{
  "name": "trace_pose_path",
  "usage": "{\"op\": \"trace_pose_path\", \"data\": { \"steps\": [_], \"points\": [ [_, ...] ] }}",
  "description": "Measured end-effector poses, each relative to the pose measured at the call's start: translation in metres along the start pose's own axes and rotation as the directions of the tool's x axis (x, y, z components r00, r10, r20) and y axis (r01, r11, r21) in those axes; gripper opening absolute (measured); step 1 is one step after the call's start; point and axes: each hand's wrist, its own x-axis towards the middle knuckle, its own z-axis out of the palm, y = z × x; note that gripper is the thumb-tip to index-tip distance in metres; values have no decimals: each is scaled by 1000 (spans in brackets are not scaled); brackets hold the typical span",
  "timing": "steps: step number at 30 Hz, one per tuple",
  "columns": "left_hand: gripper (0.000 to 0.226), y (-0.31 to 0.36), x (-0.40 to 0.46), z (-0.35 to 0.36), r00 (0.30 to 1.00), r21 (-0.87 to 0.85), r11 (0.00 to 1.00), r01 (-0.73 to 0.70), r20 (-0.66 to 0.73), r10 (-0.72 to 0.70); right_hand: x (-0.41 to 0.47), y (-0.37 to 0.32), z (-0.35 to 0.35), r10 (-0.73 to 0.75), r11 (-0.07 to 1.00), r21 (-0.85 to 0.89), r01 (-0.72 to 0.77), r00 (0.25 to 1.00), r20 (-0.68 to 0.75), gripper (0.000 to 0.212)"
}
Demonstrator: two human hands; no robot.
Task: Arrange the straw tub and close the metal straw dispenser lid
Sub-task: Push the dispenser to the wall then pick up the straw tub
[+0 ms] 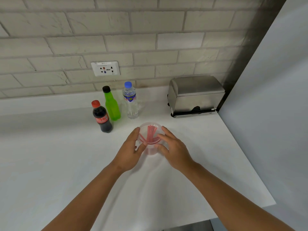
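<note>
A person stands at a white counter [50,155] and reaches both bare arms forward over it. Between the hands sits a clear plastic tub [150,139] holding a bunch of red straws [150,134] that lean and fan against its wall. The left hand [131,152] cups the tub's left side, fingers curled on the wall with the thumb at the near rim. The right hand [173,149] cups the right side, with fingers wrapped around the rim. Both hands are closed on the tub, which appears to rest on the counter near its middle. Just behind and to the left stand three bottles close together: a dark cola bottle [102,116] with a red cap nearest, a green bottle [112,104] with a black cap behind it, and a clear water bottle [131,100] with a blue cap to the right. Well apart, at the back right corner, the metal dispenser [195,95] sits against a grey panel [270,97], its lid down. A white brick wall [116,30] runs behind the counter, with a socket [105,68] above the bottles. Nothing lies between the tub and the dispenser.
</note>
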Motion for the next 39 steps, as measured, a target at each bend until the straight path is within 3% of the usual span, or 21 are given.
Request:
{"op": "trace_pose_path", "data": {
  "steps": [9, 18, 28, 39],
  "points": [
    [45, -2, 37, 8, 998, 28, 998, -60, 0, 60, 28, 11, -7, 29, 999, 33, -28, 999, -36, 45],
    [63, -11, 92, 12, 999, 106, 993, 42, -11, -41, 76, 22, -18, 41, 997, 72, -38, 998, -45, 34],
    [64, -14, 154, 16, 996, 59, 994, 91, -31, -89, 132, 43, -28, 98, 984, 159, -87, 993, -61, 45],
    [63, -16, 198, 19, 989, 44, 989, 144, -38, -142, 171, 52, -28, 79, 994, 77, -72, 992, -98, 39]
  ]
}}
